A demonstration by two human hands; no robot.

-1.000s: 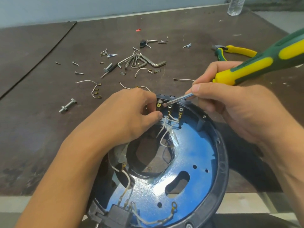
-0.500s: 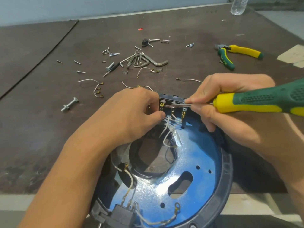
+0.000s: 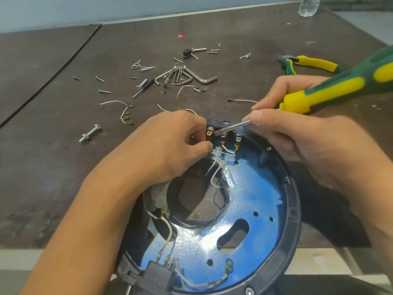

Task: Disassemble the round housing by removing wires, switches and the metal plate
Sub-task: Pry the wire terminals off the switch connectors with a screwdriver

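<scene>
Presently, the round black plastic housing (image 3: pixel 295 209) lay on the brown table (image 3: pixel 63 167) beneath both hands. The left hand (image 3: pixel 170 143) pinched a white wire (image 3: pixel 212 163) at the black switch (image 3: pixel 214 125) on its far rim. The right hand (image 3: pixel 308 143) gripped a green-and-yellow screwdriver (image 3: pixel 331 88), tip on that switch's terminals.

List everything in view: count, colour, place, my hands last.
Round plastic housing: one, black, foreground.
Perforated metal plate: one, blue, inside housing.
Rectangular plastic switches: two, black, far and near rim.
Thin insulated wires: several, white, on switch terminals.
Rubber-handled screwdriver: one, green-yellow, at far switch.
Rubber-handled pliers: one, green-yellow, far right.
Steel hex keys: bunch, silver, beyond housing.
Steel screws: many, silver, scattered.
Removed wire pieces: several, white, among screws.
Steel bolt: one, silver, left.
Plastic bottle: one, clear, far edge.
Flat worktable: one, brown, underneath.
Left hand: pinching a wire at far switch.
Right hand: gripping the screwdriver.
</scene>
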